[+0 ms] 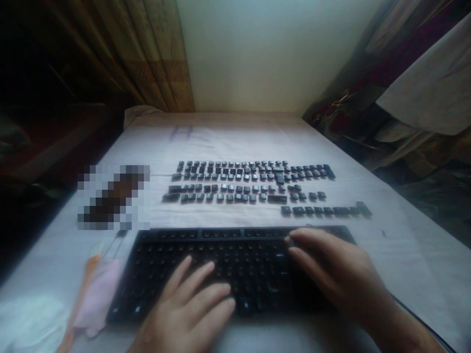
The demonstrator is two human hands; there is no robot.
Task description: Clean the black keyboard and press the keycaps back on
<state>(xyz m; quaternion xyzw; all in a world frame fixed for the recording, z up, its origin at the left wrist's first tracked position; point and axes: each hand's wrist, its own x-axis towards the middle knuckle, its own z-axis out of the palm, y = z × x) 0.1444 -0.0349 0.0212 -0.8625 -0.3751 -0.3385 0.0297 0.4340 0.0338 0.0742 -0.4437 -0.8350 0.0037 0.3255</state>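
A black keyboard point(235, 274) with its keycaps off lies across the near part of the table. My left hand point(195, 309) rests over its left-middle part, fingers spread and holding nothing. At the upper right of the keyboard, my right hand point(331, 264) pinches a small keycap point(291, 240) between thumb and fingers; most of it is hidden. Beyond the keyboard, loose black keycaps point(230, 198) stand in several rows on the cloth. A shorter row of keycaps point(318, 211) sits closer, at the right.
A pale cloth covers the table point(235, 137). To the left lie a blurred-out dark object point(114, 198), a pink cloth point(97, 296), an orange strip point(86, 284) and a tweezer-like thin tool point(120, 238). A curtain point(162, 59) hangs at the back left, hanging clothes point(430, 83) at right.
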